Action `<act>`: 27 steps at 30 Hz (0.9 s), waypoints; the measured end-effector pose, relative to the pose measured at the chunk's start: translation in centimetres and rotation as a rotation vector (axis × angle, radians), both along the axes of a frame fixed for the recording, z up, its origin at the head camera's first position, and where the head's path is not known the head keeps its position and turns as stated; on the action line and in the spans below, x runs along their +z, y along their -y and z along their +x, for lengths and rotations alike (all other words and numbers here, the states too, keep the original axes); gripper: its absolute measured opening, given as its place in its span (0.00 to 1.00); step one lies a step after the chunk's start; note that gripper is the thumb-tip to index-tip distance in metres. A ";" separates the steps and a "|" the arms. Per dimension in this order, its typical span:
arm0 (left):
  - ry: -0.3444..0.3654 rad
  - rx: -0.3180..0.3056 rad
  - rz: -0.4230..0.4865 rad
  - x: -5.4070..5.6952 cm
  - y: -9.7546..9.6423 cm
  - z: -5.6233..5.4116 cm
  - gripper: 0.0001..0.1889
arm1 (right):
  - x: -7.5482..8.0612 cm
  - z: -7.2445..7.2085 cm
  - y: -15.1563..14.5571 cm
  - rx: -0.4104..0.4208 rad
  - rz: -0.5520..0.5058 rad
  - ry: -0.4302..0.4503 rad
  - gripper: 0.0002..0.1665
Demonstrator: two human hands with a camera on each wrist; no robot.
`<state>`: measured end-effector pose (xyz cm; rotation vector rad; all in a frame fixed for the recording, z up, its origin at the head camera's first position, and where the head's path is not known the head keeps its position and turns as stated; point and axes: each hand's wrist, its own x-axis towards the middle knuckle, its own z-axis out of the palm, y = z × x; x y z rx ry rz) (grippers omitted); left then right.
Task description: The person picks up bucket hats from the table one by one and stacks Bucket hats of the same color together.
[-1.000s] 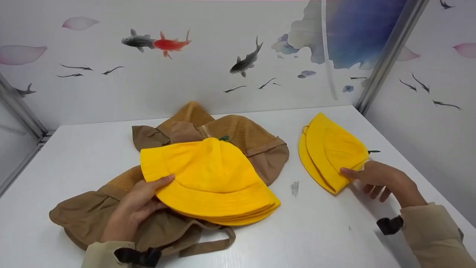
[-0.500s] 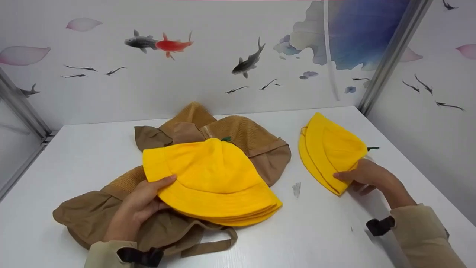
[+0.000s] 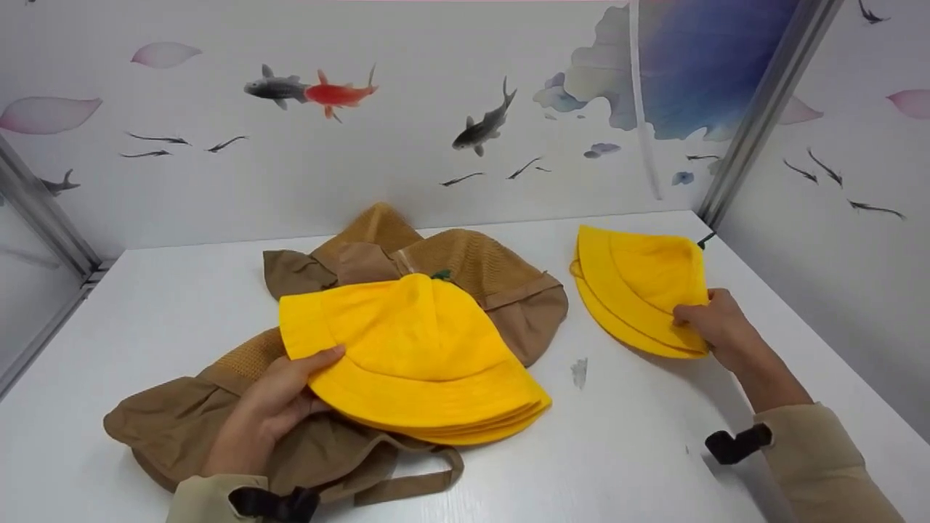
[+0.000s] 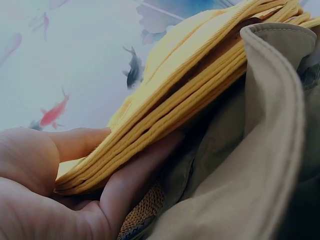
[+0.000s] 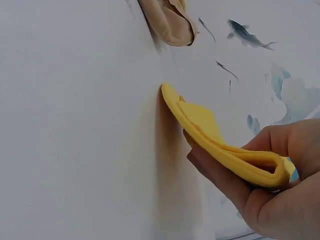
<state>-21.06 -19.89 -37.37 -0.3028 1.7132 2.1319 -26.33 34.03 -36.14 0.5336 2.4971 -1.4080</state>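
Note:
My left hand (image 3: 276, 399) pinches the brim of a stack of folded yellow bucket hats (image 3: 414, 349), thumb on top and fingers underneath. Several brim layers show edge-on between thumb and fingers in the left wrist view, where the hats (image 4: 150, 110) slant up to the right. At the right of the table, my right hand (image 3: 723, 327) grips another folded yellow bucket hat (image 3: 632, 290) by its near corner. In the right wrist view this hat (image 5: 200, 132) is doubled over between thumb and fingers, its far end close to the table. A small dark green stem sticks out from its crown.
Brown sun hats with mesh crowns and cloth flaps lie under and behind the yellow stack; one brown hat (image 3: 167, 414) is at the front left, another (image 3: 479, 269) at the back. A brown strap (image 3: 414, 481) trails forward. Behind the white table (image 3: 581, 450) stands a fish-painted wall (image 3: 407, 160).
My right hand has taken hold of the yellow hat at the right and turned it, its stem end swinging towards the back. The left hand and its stack have stayed nearly still.

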 end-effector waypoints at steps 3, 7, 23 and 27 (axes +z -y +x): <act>-0.001 0.004 0.001 0.0 0.0 0.0 0.36 | -0.1 0.0 0.1 -0.024 -0.096 -0.032 0.51; -0.008 0.007 -0.005 -0.1 0.0 0.0 0.37 | -0.1 0.1 0.2 -0.039 -0.218 -0.061 0.52; -0.010 0.001 0.022 -0.2 0.0 0.1 0.36 | 1.9 1.2 2.1 -0.093 -0.607 -0.210 0.28; -0.004 0.005 0.016 -0.2 0.0 0.1 0.37 | 3.1 1.7 2.9 -0.071 -0.687 -0.215 0.28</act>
